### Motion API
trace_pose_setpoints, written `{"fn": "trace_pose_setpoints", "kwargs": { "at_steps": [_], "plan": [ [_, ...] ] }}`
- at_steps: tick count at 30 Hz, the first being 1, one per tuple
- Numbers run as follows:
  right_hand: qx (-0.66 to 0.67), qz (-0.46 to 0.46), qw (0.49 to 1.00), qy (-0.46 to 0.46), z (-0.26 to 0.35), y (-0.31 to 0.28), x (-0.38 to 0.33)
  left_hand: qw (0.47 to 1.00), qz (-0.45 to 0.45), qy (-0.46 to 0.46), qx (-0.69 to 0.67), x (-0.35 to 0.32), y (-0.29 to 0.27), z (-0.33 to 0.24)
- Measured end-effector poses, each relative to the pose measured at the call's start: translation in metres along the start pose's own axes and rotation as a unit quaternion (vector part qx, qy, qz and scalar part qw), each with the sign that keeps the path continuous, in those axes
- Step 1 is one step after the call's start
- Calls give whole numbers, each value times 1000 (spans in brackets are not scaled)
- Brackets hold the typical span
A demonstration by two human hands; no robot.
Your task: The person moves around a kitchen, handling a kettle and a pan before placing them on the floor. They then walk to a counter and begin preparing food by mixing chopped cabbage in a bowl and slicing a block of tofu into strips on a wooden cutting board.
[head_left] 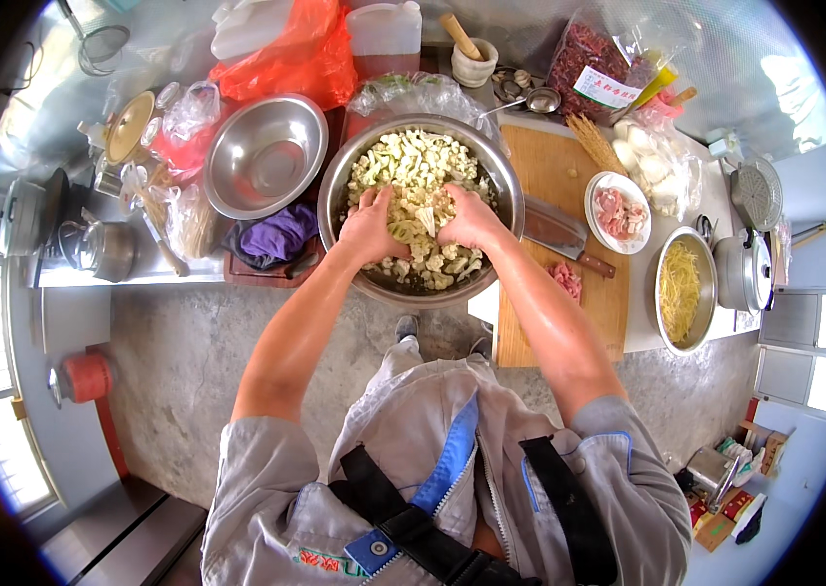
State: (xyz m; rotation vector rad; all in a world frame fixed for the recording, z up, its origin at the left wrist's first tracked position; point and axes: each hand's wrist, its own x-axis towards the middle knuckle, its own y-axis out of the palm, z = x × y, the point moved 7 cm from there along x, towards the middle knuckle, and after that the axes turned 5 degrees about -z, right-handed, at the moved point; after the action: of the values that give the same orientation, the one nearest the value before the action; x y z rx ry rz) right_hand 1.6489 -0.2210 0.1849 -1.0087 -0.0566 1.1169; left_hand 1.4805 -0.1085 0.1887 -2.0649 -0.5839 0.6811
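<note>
A wide steel bowl holds a heap of chopped pale cauliflower florets. Both of my hands are in the bowl, facing each other across the heap. My left hand curls round florets on the left side, with its fingertips partly sunk among them. On the right, my right hand has its fingers bent round more pieces. Just right of the bowl, a cleaver lies on the wooden cutting board, beside a small pile of sliced raw meat.
An empty steel basin stands at left, above a purple cloth. To the right are a white plate of sliced meat, a bowl of yellow shreds and a lidded pot. A mortar stands behind.
</note>
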Motion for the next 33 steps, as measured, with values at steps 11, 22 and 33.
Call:
{"fn": "trace_pose_setpoints", "kwargs": {
  "at_steps": [11, 22, 33],
  "plan": [
    [-7, -137, 986, -90, 2, -30, -17, 988, -149, -1, -40, -15, -22, 0],
    [-21, -146, 984, -104, 8, -42, -49, 985, -163, 41, -42, -29, -32, -13],
    [48, -224, 960, -161, 27, -55, -89, 978, -184, 78, -64, -48, -44, -36]
  ]
}}
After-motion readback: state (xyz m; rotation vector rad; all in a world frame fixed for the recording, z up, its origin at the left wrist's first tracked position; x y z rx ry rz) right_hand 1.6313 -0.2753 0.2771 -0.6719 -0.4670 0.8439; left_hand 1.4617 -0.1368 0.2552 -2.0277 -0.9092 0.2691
